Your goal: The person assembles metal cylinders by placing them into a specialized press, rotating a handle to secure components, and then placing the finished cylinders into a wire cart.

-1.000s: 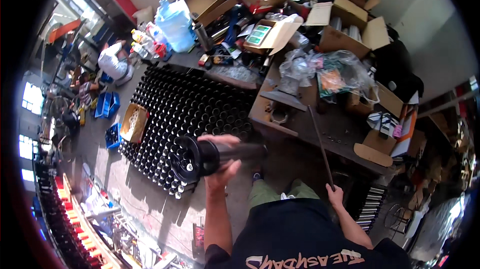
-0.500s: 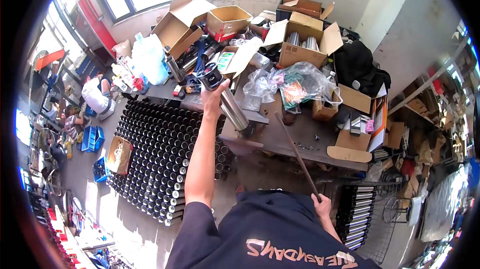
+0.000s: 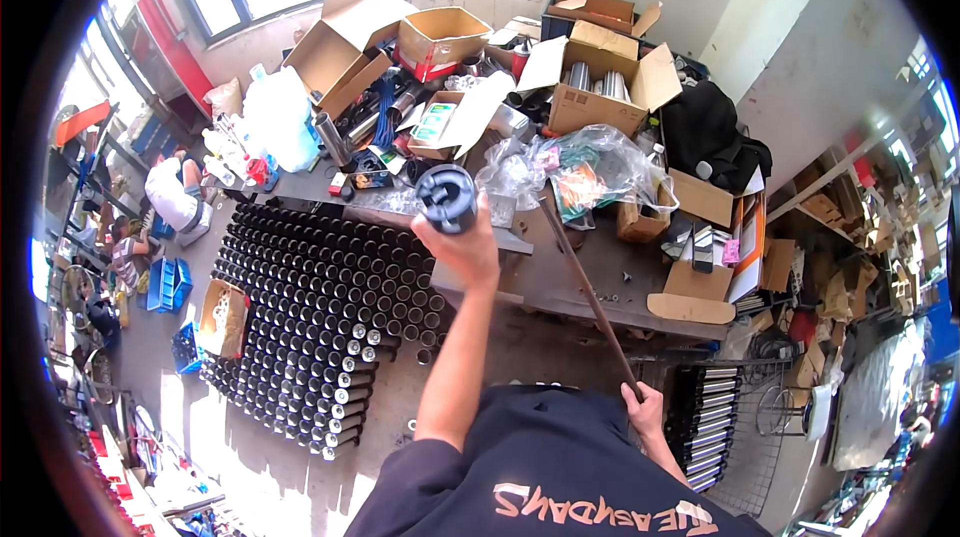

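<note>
My left hand point(image 3: 472, 255) is closed around a metal cylinder point(image 3: 446, 199), raised over the near edge of the workbench point(image 3: 560, 282). Its black, slotted end faces up toward me, and most of its body is hidden below that end and my fingers. At my right side, my right hand point(image 3: 645, 409) grips the lower end of a long, thin brown rod point(image 3: 592, 307). The rod slants up and left over the bench, its far tip beside a clear plastic bag point(image 3: 600, 177).
Rows of black-ended tubes point(image 3: 300, 297) stand on the floor, left of my body. An open carton with metal cylinders point(image 3: 590, 107) stands at the back of the bench. Blue crates point(image 3: 168, 284) and a crouching person point(image 3: 175, 197) are far left. A wire cart point(image 3: 750, 417) is at right.
My left hand has moved right and slightly down with the cylinder, tipping it from a slanted side view until its black end faces me. My right hand and the rod have hardly moved.
</note>
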`<state>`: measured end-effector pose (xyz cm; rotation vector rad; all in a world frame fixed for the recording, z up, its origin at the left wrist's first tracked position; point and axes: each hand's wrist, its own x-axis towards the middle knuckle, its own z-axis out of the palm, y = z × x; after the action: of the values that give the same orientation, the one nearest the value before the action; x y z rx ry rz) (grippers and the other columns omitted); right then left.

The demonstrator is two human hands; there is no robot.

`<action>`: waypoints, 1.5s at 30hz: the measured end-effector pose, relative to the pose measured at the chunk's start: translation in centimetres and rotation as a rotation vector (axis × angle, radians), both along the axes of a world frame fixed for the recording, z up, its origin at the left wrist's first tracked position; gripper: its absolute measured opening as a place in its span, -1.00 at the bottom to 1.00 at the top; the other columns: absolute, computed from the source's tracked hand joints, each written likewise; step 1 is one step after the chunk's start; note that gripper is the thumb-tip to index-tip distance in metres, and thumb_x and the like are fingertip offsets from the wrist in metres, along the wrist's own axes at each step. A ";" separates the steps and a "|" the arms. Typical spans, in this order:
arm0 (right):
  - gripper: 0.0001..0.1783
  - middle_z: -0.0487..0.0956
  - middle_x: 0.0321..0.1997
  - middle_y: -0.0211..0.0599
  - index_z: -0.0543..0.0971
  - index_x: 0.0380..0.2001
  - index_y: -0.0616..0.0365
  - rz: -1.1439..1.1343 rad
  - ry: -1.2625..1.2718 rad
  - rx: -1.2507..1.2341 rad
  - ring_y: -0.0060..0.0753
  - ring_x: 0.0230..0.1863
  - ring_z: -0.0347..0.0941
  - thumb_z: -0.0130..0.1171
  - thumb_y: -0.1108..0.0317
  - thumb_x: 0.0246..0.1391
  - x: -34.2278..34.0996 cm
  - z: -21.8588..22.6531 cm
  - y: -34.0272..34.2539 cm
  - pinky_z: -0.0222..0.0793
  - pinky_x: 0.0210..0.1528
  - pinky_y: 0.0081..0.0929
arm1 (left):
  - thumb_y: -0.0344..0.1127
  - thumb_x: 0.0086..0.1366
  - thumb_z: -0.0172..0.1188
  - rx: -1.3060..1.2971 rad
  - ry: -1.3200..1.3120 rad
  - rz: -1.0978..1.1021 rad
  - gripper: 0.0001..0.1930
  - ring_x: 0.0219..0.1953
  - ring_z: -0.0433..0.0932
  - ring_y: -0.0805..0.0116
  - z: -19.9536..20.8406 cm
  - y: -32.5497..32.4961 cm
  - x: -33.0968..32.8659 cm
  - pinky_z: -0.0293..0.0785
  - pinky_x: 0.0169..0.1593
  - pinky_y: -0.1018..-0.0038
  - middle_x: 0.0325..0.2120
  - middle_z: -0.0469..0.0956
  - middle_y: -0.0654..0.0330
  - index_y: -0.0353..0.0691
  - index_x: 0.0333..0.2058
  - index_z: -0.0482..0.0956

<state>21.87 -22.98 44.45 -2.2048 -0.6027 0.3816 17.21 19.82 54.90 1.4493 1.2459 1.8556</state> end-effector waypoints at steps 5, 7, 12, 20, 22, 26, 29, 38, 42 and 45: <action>-0.54 0.25 -0.75 -0.20 0.43 -0.63 0.29 0.037 -0.016 -0.011 -0.52 -0.67 0.14 0.32 0.17 0.12 0.7 1.2 0.0 0.11 -0.60 -0.36 | -0.46 -0.16 0.45 -0.086 -0.024 -0.449 -0.50 -0.30 0.57 0.46 0.5 -1.0 -2.4 0.51 -0.11 0.48 -0.34 0.62 0.25 -0.32 -0.18 0.49; -0.55 0.24 -0.76 -0.27 0.45 -0.63 0.29 0.066 -0.004 -0.012 -0.58 -0.66 0.14 0.33 0.17 0.12 1.8 2.3 0.4 0.10 -0.60 -0.39 | -0.48 -0.17 0.45 -0.139 -0.025 -0.727 -0.53 -0.31 0.55 0.52 0.3 1.3 -3.3 0.52 -0.15 0.49 -0.37 0.61 0.32 -0.30 -0.19 0.53; -0.64 0.30 -0.76 -0.39 0.54 -0.61 0.26 0.187 -0.108 -0.076 -0.65 -0.64 0.18 0.33 0.21 0.07 7.9 6.8 2.4 0.13 -0.60 -0.45 | -0.59 -0.36 0.48 -0.449 0.050 -1.406 -0.23 -0.04 0.47 0.44 2.6 7.1 -6.1 0.40 0.12 0.39 -0.15 0.56 0.34 -0.21 0.00 0.52; -0.76 0.51 -0.66 -0.12 0.57 -0.68 0.14 0.520 -0.867 -0.048 -0.09 -0.62 0.49 0.40 0.29 -0.15 29.4 17.4 13.1 0.31 -0.57 -0.28 | -0.43 -0.34 0.53 -0.336 -0.050 -1.584 -0.31 -0.08 0.51 0.50 3.5 8.0 -6.3 0.44 0.10 0.43 -0.16 0.64 0.33 -0.23 -0.05 0.64; -0.60 0.42 -0.71 -0.10 0.43 -0.77 0.14 0.589 -1.158 -0.035 -0.04 -0.67 0.41 0.43 0.26 -0.13 34.7 21.6 18.8 0.23 -0.62 -0.22 | -0.42 -0.33 0.50 -0.298 0.032 -1.571 -0.34 -0.12 0.50 0.48 2.9 7.9 -5.9 0.44 0.07 0.44 -0.21 0.63 0.34 -0.23 -0.08 0.64; -0.49 0.39 -0.69 -0.06 0.39 -0.79 0.14 0.573 -1.265 0.108 0.06 -0.65 0.34 0.40 0.10 -0.02 37.0 27.3 31.2 0.17 -0.61 -0.11 | -0.37 -0.33 0.54 -0.308 0.138 -1.547 -0.22 -0.04 0.44 0.40 2.9 6.7 -4.7 0.37 0.14 0.37 -0.12 0.55 0.30 -0.22 0.02 0.53; -0.55 0.61 -0.51 -0.10 0.62 -0.60 0.05 0.600 -0.960 -0.337 0.06 -0.39 0.59 0.33 -0.13 0.00 26.4 25.3 36.2 0.48 -0.35 -0.12 | -0.33 -0.26 0.56 -0.278 0.373 -1.399 -0.19 0.11 0.38 0.32 1.4 7.4 -5.5 0.28 0.28 0.28 0.03 0.48 0.20 -0.20 0.10 0.51; -0.46 0.36 -0.74 -0.54 0.42 -0.75 0.05 0.997 0.471 -0.355 -0.68 -0.69 0.23 0.20 0.00 0.23 9.7 22.0 18.4 0.14 -0.55 -0.58 | -0.32 -0.10 0.45 -0.164 0.525 -0.701 -0.29 -0.12 0.56 0.28 -0.2 3.8 -10.5 0.53 -0.01 0.37 -0.08 0.55 0.02 -0.33 0.08 0.43; -0.50 0.42 -0.71 -0.46 0.47 -0.73 0.10 0.474 0.635 -0.048 -0.63 -0.66 0.27 0.13 0.04 0.19 -1.3 17.0 15.1 0.16 -0.54 -0.58 | -0.33 0.23 0.33 -0.409 0.141 -0.501 -0.60 -0.34 0.57 0.44 3.2 -4.3 -22.5 0.53 -0.16 0.46 -0.28 0.61 0.16 -0.34 0.00 0.49; -0.69 0.54 -0.52 -0.39 0.55 -0.48 0.14 0.547 0.799 0.241 -0.52 -0.50 0.45 0.12 0.14 0.21 -17.7 10.6 21.8 0.36 -0.39 -0.45 | -0.27 0.36 0.21 -0.526 0.172 -0.172 -0.69 -0.21 0.53 0.38 6.1 -12.6 -29.3 0.47 -0.10 0.44 -0.21 0.57 0.12 -0.33 -0.03 0.48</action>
<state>4.22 -1.17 55.02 -1.4459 -0.7283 1.3134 -12.12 7.27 60.97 1.3796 1.4953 1.1887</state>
